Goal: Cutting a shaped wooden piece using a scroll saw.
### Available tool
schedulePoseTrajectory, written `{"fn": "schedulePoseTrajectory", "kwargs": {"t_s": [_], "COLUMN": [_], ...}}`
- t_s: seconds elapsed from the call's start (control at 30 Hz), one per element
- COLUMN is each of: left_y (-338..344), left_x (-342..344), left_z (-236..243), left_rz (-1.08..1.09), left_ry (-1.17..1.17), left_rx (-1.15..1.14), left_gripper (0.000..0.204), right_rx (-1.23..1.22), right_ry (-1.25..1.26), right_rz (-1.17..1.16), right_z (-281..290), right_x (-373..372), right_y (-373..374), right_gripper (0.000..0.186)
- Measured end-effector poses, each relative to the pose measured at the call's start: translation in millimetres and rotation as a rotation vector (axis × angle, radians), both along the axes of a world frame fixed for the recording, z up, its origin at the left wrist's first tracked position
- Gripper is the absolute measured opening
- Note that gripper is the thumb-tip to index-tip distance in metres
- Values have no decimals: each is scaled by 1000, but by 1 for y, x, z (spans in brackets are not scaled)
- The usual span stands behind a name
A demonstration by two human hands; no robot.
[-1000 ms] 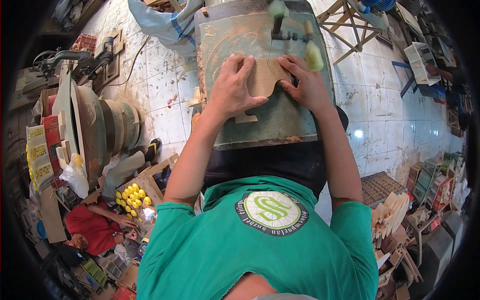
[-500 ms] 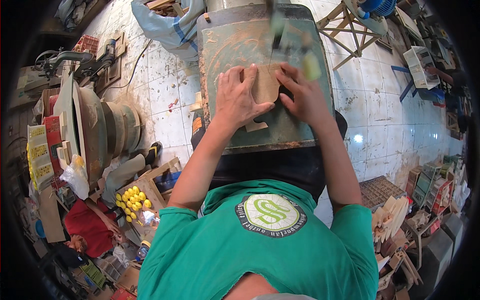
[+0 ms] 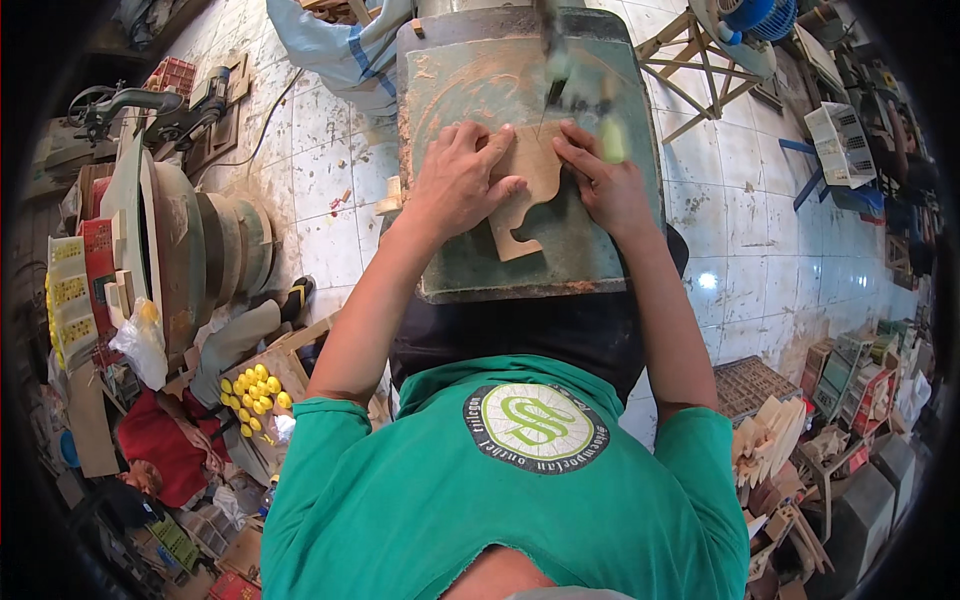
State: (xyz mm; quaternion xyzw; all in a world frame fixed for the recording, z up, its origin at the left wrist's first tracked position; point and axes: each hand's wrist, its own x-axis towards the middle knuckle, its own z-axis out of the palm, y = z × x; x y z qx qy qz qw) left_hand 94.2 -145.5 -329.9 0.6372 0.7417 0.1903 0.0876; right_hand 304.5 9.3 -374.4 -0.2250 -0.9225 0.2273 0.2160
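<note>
A flat brown wooden board (image 3: 530, 175) with a curved, hooked edge lies on the worn green-grey saw table (image 3: 470, 270). My left hand (image 3: 455, 180) presses on the board's left side, fingers stretched forward and thumb out across the wood. At the board's right edge my right hand (image 3: 605, 190) grips it, thumb and forefinger together near the far corner. A thin upright saw blade (image 3: 540, 125) meets the far edge of the board between my hands. Above it the dark machine arm (image 3: 550, 40) and a greenish part (image 3: 612, 135) are smeared by motion.
Orange-brown sawdust (image 3: 480, 80) coats the far tabletop. A white-blue sack (image 3: 335, 50) stands beyond at left, a wooden stand (image 3: 700, 70) with a blue fan at right. A person in red (image 3: 170, 450) sits at lower left near yellow pieces (image 3: 255, 395). Wood offcuts (image 3: 770, 440) lie at lower right.
The board has turned and shifted, so its hooked near end shows more fully. My left hand has moved left along it; my right fingers have drawn together at its edge.
</note>
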Motion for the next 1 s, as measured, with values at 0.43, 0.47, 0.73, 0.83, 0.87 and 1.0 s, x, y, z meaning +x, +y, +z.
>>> {"fn": "schedulePoseTrajectory", "kwargs": {"t_s": [0.43, 0.47, 0.73, 0.83, 0.87, 1.0], "left_y": [1, 1, 3, 5, 5, 12], "left_x": [24, 24, 24, 17, 13, -7], "left_z": [-8, -6, -12, -12, -12, -11], "left_rz": [124, 132, 138, 106, 81, 12], "left_ry": [138, 157, 221, 215, 200, 80], "left_rx": [92, 89, 99, 69, 58, -7], "left_gripper": [70, 70, 46, 37, 35, 38], "right_rx": [165, 180, -64, -104, -85, -45], "right_ry": [7, -3, -167, -223, -216, -217], "right_rz": [8, -13, -277, -306, -292, -251], "right_z": [-5, -3, 49, 46, 40, 38], "right_x": [-5, -6, -10, -16, -17, -13], "right_y": [12, 9, -86, -94, -91, -80], "right_gripper": [56, 54, 77, 105, 109, 110]}}
